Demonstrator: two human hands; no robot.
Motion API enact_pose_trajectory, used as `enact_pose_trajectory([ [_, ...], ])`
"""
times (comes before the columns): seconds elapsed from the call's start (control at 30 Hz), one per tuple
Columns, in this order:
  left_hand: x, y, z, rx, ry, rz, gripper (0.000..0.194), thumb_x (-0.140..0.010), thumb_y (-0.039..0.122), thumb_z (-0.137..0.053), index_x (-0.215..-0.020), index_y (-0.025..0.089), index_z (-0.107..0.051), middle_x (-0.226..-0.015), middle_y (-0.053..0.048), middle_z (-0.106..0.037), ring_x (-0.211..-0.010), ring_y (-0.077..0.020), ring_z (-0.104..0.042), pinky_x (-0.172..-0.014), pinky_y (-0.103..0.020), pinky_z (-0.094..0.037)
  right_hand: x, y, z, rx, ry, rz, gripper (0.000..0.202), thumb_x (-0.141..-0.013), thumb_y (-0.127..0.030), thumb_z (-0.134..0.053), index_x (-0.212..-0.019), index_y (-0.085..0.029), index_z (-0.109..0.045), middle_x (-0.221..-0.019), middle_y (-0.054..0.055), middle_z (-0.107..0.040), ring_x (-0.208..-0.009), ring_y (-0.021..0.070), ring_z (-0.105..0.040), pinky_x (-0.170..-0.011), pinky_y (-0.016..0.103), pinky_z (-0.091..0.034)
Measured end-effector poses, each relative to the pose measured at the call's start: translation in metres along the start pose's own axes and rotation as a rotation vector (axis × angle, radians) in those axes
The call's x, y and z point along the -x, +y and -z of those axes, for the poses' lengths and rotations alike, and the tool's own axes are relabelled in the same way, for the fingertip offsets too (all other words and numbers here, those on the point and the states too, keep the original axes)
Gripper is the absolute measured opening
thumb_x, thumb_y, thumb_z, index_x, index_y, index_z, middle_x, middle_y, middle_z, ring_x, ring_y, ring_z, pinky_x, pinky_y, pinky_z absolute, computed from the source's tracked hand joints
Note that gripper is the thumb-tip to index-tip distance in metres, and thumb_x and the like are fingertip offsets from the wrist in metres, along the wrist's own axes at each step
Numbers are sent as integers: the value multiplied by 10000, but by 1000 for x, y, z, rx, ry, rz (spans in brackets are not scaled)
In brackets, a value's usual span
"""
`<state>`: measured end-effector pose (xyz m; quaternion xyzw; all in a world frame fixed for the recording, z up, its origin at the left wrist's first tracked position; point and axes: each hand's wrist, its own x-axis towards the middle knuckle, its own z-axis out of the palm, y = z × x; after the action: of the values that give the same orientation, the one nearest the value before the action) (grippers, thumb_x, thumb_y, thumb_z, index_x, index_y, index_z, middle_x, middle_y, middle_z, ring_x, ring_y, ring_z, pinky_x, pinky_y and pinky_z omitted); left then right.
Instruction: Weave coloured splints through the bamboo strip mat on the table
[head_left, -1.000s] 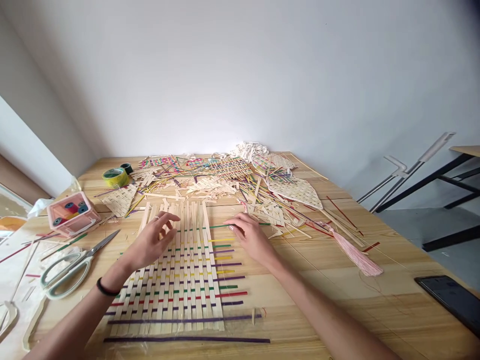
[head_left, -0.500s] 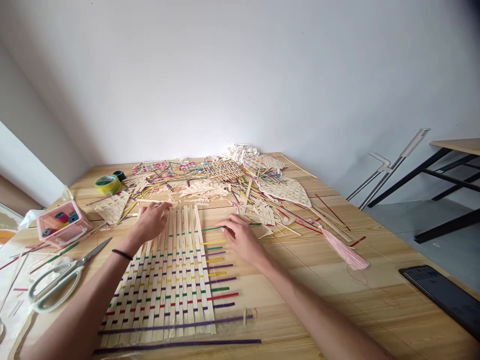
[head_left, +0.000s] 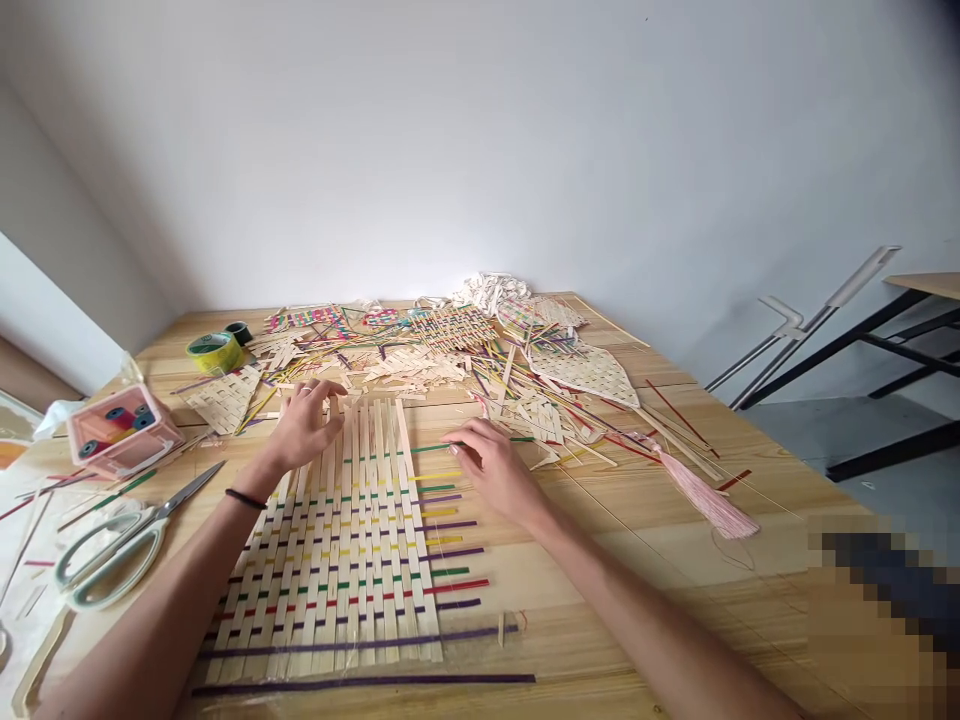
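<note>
A half-woven mat of pale bamboo strips [head_left: 352, 545] lies before me, crossed by purple, yellow, green and red strips. My right hand [head_left: 491, 465], just beyond the mat's right edge, pinches a green strip [head_left: 429, 448] that runs leftward among the upper pale strips. Its other end sticks out past my fingers. My left hand [head_left: 309, 428] is at the mat's far left corner, its fingers bent around the upper ends of pale strips. The left fingertips are partly hidden by the hand. A purple strip [head_left: 367, 685] lies along the mat's near side.
Scissors [head_left: 142, 540] and a pink box of thread spools [head_left: 124, 430] are at the left, with yellow tape rolls [head_left: 214, 352] behind. Loose strips [head_left: 420, 370] heap across the back. A woven fan [head_left: 589, 375] with a pink tassel [head_left: 705, 492] lies at the right.
The whole view has shifted slightly. My left fingers have spread and lifted a little at the strip ends. My right hand still pinches the green strip, almost unmoved relative to the mat.
</note>
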<state>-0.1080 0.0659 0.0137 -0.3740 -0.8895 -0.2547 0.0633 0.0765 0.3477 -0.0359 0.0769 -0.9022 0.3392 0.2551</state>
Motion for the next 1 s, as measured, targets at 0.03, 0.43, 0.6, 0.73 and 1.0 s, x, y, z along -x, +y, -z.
enact_pose_trajectory([
  [0.03,0,2,2,11,9,-11,310,-901,338,-582,-1193,243,-624,-1190,-108,-670,-1173,-326,-582,-1046,-559,-464,0,0,0,3,1,0,229,-998,-92,-546,-1049,-228,-723,-994,62,-702,-940,232,-671,-846,389,-540],
  [0.43,-4,18,17,461,20,-90,264,-912,373,-656,-1118,217,-598,-892,-10,-601,-723,-152,-566,-702,-326,-522,0,0,0,-17,-6,-5,264,-995,-78,-538,-1063,-235,-740,-1003,62,-720,-948,234,-681,-868,406,-539],
  [0.6,-5,11,19,587,33,-18,272,-865,389,-749,-1019,214,-609,-1073,-35,-627,-755,-133,-612,-736,-328,-558,0,1,1,-18,-9,3,249,-1005,-87,-538,-1069,-220,-739,-1020,71,-715,-952,228,-677,-880,398,-541],
  [0.73,-4,5,17,662,-5,11,270,-854,374,-756,-1034,211,-639,-1033,-35,-659,-782,-158,-660,-758,-340,-560,1,2,1,-1,-15,1,250,-1002,-79,-541,-1068,-213,-741,-1006,66,-714,-936,226,-673,-872,393,-530],
  [1.0,-1,-10,4,712,-13,-27,238,-825,255,-720,-1059,211,-699,-1029,-44,-626,-838,-168,-650,-751,-317,-538,2,4,1,-6,-32,-8,260,-1000,-73,-538,-1072,-217,-742,-1019,63,-715,-939,230,-671,-873,395,-525],
])
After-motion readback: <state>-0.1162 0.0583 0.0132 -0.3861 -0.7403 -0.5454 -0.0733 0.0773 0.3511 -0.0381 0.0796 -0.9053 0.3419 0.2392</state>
